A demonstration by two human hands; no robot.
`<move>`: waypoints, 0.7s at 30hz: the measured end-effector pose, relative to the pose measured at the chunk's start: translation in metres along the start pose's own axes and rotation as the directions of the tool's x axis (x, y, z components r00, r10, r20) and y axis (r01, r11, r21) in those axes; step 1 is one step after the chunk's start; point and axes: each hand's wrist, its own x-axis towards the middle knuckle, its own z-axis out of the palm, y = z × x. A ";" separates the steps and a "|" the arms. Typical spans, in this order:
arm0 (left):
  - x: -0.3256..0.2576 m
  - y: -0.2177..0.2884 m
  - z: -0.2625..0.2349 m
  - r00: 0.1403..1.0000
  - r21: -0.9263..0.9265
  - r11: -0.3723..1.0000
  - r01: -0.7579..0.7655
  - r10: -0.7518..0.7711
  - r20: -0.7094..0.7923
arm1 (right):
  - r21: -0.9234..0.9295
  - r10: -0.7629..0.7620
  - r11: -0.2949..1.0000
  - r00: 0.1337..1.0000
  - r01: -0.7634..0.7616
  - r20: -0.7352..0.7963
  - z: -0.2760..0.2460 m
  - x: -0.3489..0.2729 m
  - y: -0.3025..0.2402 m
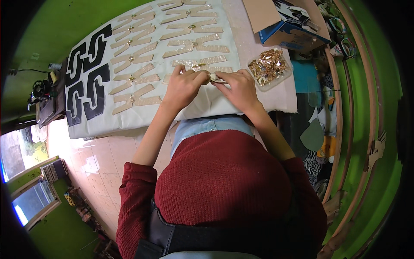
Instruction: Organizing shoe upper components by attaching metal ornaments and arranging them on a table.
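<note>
Two rows of black cut-out shapes (pixel 86 73) lie at the far left of the tabletop on a white sheet (pixel 142 116), and just to their right run lines of beige glittery strap pieces (pixel 138 77), several with a small gold ornament at the middle. Near the front edge of the sheet the left hand (pixel 183 86) is curled, its fingertips pinched on a small pale piece (pixel 214 77), which sits between both hands just above the cloth. The right hand (pixel 239 88) meets it from the other side, fingers bent and closed on the same little piece, so the two hands touch at the fingertips. Just beyond them lies another beige strap with a gold ornament (pixel 199 65). To the right of the right hand, close by, a clear shallow tray (pixel 271 82) holds a heap of gold metal ornaments (pixel 269 64). Farther right and further off stands a blue cardboard box (pixel 289 34) with its flap open
</note>
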 end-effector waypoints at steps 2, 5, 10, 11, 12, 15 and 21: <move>0.001 -0.001 -0.006 0.968 0.019 0.997 -0.069 0.072 -0.241 | -0.042 -0.079 0.996 0.993 0.076 -0.084 -0.002 0.005 -0.005; 0.002 0.004 -0.019 0.930 0.084 0.994 -0.071 0.096 -0.355 | -0.078 -0.188 0.981 0.963 0.176 -0.194 -0.008 0.011 -0.013; -0.001 0.003 -0.028 0.919 0.100 0.993 -0.058 0.093 -0.382 | -0.089 -0.276 0.961 0.941 0.264 -0.194 -0.018 0.019 -0.015; 0.000 0.003 -0.032 0.926 0.114 0.992 -0.053 0.092 -0.366 | -0.103 -0.314 0.948 0.937 0.300 -0.157 -0.020 0.020 -0.015; 0.000 0.004 -0.036 0.926 0.113 0.992 -0.056 0.094 -0.365 | -0.118 -0.348 0.935 0.930 0.335 -0.119 -0.024 0.022 -0.015; 0.002 0.006 -0.045 0.935 0.158 0.986 -0.057 0.108 -0.338 | -0.116 -0.389 0.917 0.921 0.382 -0.037 -0.036 0.030 -0.017; -0.005 -0.001 -0.051 0.903 0.208 0.978 -0.015 0.103 -0.418 | 0.274 -0.256 0.937 0.960 0.218 0.113 -0.045 0.044 -0.021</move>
